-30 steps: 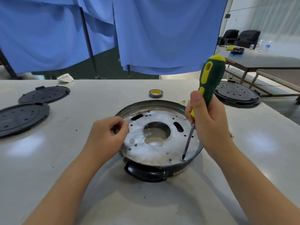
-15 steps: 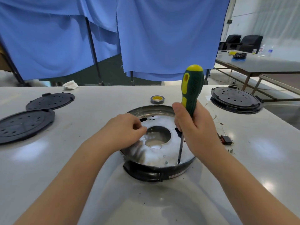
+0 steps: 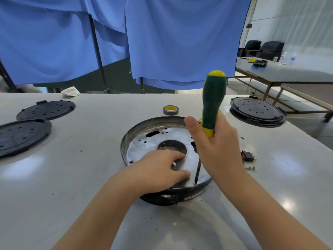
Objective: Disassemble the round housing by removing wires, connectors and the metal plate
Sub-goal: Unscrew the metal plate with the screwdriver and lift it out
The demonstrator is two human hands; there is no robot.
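The left hand (image 3: 160,170) lies on the plate (image 3: 162,139) inside the housing (image 3: 163,197), mid-surface (image 3: 90,177), fingers loosely curled over the centre hole's near edge; whether they pinch anything I cannot tell. Just right of it, the screwdriver (image 3: 212,103) stands almost upright, its long axis near vertical, tip on the plate's near rim, apparently at a screw. The right hand (image 3: 214,150) grips its handle low, directly above that spot, so it is nearer.
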